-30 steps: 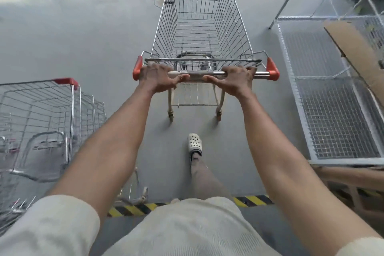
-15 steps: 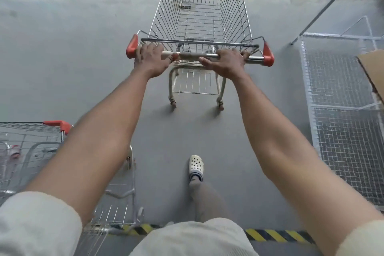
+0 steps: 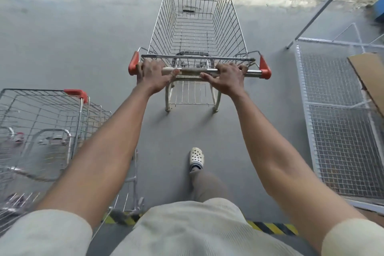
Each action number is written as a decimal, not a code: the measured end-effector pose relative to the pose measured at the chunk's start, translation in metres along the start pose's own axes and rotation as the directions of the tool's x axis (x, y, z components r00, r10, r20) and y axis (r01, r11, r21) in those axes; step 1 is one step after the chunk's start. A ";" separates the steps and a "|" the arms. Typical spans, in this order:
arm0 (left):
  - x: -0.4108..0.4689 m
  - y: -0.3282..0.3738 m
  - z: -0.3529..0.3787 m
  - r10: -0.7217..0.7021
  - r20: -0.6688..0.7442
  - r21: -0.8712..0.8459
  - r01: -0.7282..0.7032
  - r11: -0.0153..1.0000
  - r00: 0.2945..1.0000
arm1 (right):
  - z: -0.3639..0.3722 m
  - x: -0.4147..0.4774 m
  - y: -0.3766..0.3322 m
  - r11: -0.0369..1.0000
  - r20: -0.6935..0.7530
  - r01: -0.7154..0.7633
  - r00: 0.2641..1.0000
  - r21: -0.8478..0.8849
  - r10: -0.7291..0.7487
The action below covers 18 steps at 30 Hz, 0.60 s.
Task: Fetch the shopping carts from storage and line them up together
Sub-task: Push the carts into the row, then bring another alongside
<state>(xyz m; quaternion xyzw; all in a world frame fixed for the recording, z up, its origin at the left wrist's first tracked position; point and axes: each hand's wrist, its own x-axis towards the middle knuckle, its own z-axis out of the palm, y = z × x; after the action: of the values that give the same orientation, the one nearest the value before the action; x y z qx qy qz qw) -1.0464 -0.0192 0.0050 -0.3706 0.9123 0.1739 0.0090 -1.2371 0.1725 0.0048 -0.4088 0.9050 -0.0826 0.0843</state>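
Shopping cart [image 3: 197, 27], bare wire with red corner caps, stands on the grey concrete floor [image 3: 62, 48] straight ahead of my grip, with its basket running away from me. My left hand [image 3: 154, 77] and right hand [image 3: 227, 78] are both wrapped over its handle bar [image 3: 195, 71], each near its own red end cap. Down and left of my left hand stand nested carts [image 3: 41, 131]. Right of my right hand is a white wire mesh rack [image 3: 336, 120] with cardboard [image 3: 369, 75] on it. Below my grip are my cream clog [image 3: 196, 158] and, nearer my body, a yellow-and-black hazard stripe [image 3: 272, 227].
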 end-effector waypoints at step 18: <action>-0.424 -0.047 0.055 0.035 -0.164 -0.037 -0.042 0.998 0.986 | 0.053 -0.406 -0.063 1.000 -0.123 0.019 0.992 0.011 -0.017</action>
<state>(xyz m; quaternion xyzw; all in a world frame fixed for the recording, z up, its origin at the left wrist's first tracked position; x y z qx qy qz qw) -0.7132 0.2524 -0.0002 -0.3661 0.9133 0.1613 -0.0767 -0.9152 0.4330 0.0016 -0.4105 0.9042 -0.1138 0.0302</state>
